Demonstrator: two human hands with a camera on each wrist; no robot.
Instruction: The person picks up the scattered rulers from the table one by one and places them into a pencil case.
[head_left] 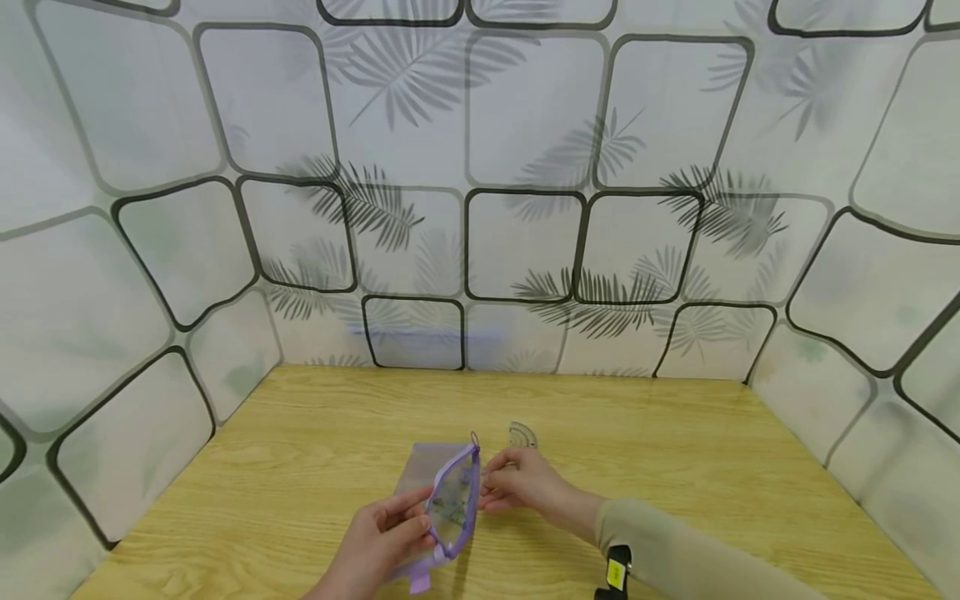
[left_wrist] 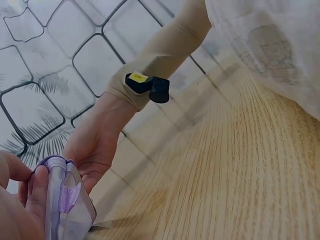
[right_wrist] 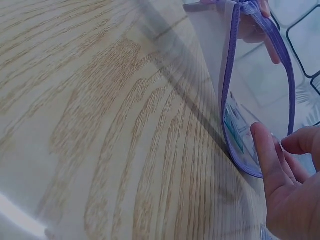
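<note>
A see-through zip pouch (head_left: 456, 500) with purple edging is gripped at its side by my left hand (head_left: 378, 533), thumb toward the mouth. The mouth gapes toward the right, and thin items, one of them green (right_wrist: 232, 127), show inside. My right hand (head_left: 525, 483) is at the pouch's mouth, its fingertips (right_wrist: 259, 131) right at the purple rim. Thumb and fingers are close together there; I cannot tell whether something clear is between them. Just beyond the right hand lies a clear protractor (head_left: 522, 434), partly covered by it in the head view.
The wood-grain table (head_left: 337, 408) runs back to a patterned curtain (head_left: 405, 250) that also closes off both sides. A black device with a yellow label (head_left: 617, 571) sits on the right wrist, over a beige sleeve (head_left: 690, 542).
</note>
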